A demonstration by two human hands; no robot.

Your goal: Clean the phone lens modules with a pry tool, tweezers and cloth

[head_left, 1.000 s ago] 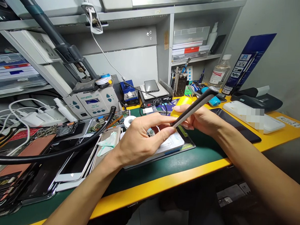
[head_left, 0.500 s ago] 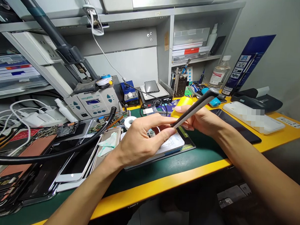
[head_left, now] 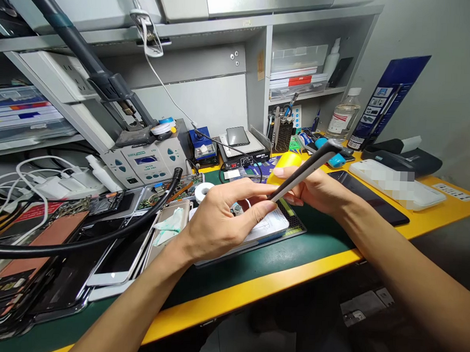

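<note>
My left hand (head_left: 227, 217) pinches the near end of a slim phone or tablet (head_left: 303, 171), seen edge-on. Its dark face and grey side slant up to the right. Behind it, my right hand (head_left: 320, 192) has its fingers closed on a yellow roll (head_left: 288, 164) that looks like tape. The device hides part of the right fingers, so I cannot tell whether they also touch it. Under my hands lies a white-topped box or pad (head_left: 272, 224), on a dark perforated plate (head_left: 300, 228).
A hot-air station (head_left: 144, 159) stands at the back left, its black hose (head_left: 99, 248) crossing stacked phone parts (head_left: 32, 260). A black phone (head_left: 368, 197) and a white device (head_left: 398, 183) lie on the right. A clear bottle (head_left: 343, 116) and a tool holder (head_left: 282, 131) stand behind.
Almost nothing differs. The upper end of the slim device and my right hand have shifted very slightly; both hands keep their hold.
</note>
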